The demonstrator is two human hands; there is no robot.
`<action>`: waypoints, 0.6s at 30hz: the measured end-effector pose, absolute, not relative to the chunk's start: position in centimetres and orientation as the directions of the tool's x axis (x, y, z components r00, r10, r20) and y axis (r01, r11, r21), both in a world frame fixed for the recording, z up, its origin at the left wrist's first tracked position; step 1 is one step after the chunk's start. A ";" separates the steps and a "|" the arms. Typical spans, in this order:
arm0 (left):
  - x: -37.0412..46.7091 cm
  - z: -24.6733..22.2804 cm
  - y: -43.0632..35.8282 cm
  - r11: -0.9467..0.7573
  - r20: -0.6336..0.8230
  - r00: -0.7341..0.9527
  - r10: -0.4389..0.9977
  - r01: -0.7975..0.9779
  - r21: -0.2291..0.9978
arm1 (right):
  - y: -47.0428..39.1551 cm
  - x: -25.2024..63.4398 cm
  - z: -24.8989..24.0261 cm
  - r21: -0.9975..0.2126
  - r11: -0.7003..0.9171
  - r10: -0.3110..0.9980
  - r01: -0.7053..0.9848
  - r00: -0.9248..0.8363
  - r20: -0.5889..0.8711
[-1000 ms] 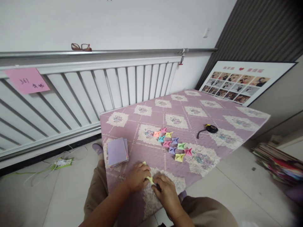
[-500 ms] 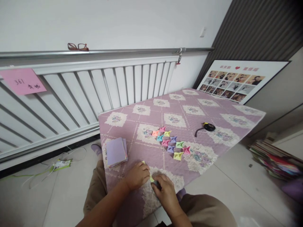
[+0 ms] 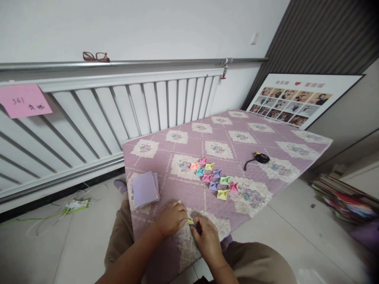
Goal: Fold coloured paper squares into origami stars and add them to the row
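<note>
A small piece of yellow paper lies at the near end of the table, mostly covered by my hands. My left hand presses on it with the fingers together, and a yellow corner shows above the fingertips. My right hand pinches the paper's right end between thumb and fingers. Beyond my hands, several folded paper pieces in pink, yellow, blue, green and orange stand in rows, the nearest a yellow one. Left of them sits a stack of square paper with a purple sheet on top.
A black tape measure with a strap rests on the flowered tablecloth. Glasses lie on the pipe above the radiator. A photo board leans behind the table's far end. A power strip is on the floor.
My right thumb and fingers have shifted slightly at the paper's right end. My left hand has hardly moved, and the view has tilted a little.
</note>
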State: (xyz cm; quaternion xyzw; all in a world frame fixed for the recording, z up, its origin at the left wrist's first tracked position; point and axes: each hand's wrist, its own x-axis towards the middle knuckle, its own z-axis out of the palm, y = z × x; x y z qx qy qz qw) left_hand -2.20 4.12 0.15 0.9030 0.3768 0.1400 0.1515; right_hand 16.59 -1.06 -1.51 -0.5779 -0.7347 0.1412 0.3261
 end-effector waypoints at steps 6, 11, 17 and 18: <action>-2.2 0.1 4.1 -0.652 0.141 0.659 0.738 0.645 0.399 | -0.8 16.5 -0.9 -0.591 0.304 0.941 0.748 -0.139 0.308; -2.1 0.1 4.0 -0.637 0.142 0.645 0.751 0.650 0.415 | -0.6 16.3 -0.6 -0.590 0.299 0.941 0.750 -0.130 0.311; -2.1 0.1 4.0 -0.628 0.147 0.637 0.757 0.648 0.431 | -0.5 16.0 -0.6 -0.586 0.278 0.946 0.761 -0.109 0.306; -2.1 0.0 4.0 -0.625 0.147 0.634 0.760 0.649 0.433 | -0.5 15.9 -0.7 -0.585 0.274 0.946 0.763 -0.106 0.306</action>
